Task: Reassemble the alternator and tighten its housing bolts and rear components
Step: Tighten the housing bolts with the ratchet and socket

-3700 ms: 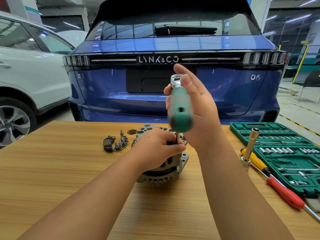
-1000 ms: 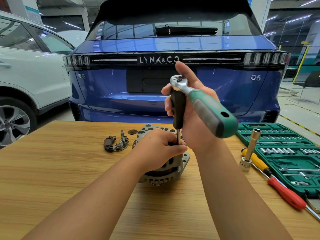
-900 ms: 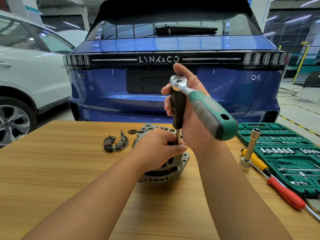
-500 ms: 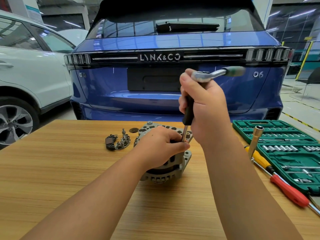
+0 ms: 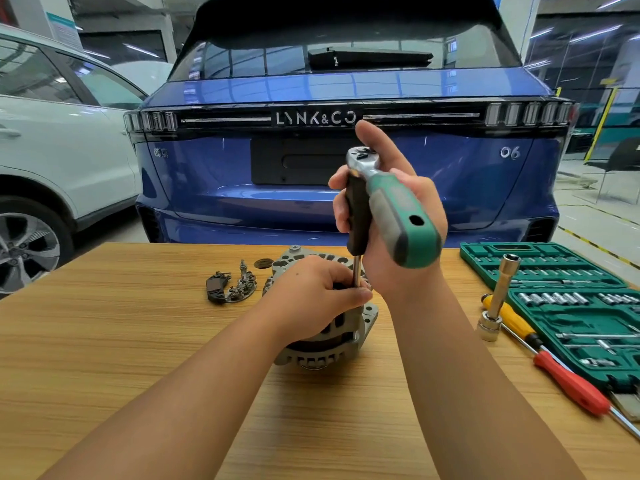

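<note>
gripping the ratchet wrench [image 5: 391,206] at frame centre, the right hand [image 5: 401,237] curls around its black extension. the left hand [image 5: 311,292] clasps the alternator [image 5: 332,334] on the surface [image 5: 104,341], fingers pinching the shaft.

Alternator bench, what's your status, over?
Left hand steadying alternator, fingers at shaft. Right hand gripping ratchet. Nothing in the way.

Quick count: one alternator [image 5: 329,344] under the fingers [image 5: 356,294], one ratchet wrench [image 5: 398,216] above them, one rectifier piece [image 5: 232,289] left of them. Off to their right: two screwdrivers, yellow [image 5: 512,318] and red [image 5: 571,386], one socket extension [image 5: 498,299], one green socket set case [image 5: 571,292]. Two cars behind, blue [image 5: 346,161] and white [image 5: 62,150].
</note>
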`<action>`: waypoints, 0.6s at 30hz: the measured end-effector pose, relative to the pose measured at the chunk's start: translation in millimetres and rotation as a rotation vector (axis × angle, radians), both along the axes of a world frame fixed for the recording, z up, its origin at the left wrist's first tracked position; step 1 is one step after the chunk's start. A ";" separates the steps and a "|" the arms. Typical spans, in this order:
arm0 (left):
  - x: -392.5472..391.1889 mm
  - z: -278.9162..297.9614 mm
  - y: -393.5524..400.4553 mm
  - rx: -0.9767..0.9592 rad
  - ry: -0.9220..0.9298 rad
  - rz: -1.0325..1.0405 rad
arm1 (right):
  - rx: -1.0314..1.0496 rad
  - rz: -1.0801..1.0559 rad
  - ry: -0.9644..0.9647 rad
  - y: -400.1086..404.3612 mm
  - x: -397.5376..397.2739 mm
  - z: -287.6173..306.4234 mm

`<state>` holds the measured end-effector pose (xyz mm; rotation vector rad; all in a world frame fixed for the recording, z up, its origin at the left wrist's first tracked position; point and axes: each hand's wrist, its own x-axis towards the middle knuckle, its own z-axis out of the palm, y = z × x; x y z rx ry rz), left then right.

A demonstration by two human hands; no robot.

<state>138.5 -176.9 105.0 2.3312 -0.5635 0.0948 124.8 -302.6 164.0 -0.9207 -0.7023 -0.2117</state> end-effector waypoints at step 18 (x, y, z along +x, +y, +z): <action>3.0 -0.4 -2.3 0.031 0.035 0.001 | -0.105 -0.309 -0.095 1.0 3.2 -0.8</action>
